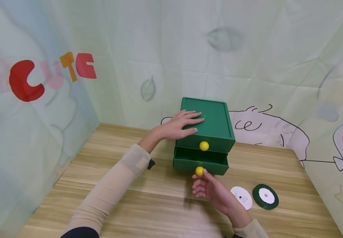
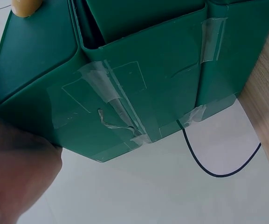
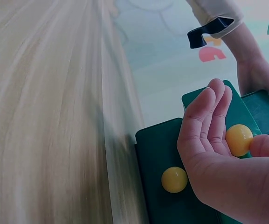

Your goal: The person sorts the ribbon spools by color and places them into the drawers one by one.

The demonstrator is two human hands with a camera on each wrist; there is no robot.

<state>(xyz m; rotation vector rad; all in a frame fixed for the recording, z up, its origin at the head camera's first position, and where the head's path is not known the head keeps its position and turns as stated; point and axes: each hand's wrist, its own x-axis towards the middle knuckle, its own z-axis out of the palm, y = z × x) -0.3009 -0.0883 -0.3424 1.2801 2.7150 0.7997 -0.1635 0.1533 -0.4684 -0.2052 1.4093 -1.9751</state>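
A green drawer cabinet [image 1: 213,120] with round yellow knobs stands on the wooden table against the backdrop. My left hand [image 1: 180,125] lies with fingers spread on its top, near the left edge. Below the shut top drawer, the middle drawer [image 1: 186,163] is pulled partway out. My right hand [image 1: 216,193] pinches that drawer's yellow knob [image 3: 239,140] between thumb and fingers. A lower drawer with its own knob [image 3: 174,179] shows in the right wrist view. Clear tape [image 2: 101,84] runs over the cabinet's side in the left wrist view.
Right of my right hand lie a white printed disc [image 1: 243,196] and a green ribbon spool [image 1: 257,197] with a white centre. A printed cloth backdrop [image 1: 130,43] rises behind the wooden table [image 1: 115,195] and at its sides.
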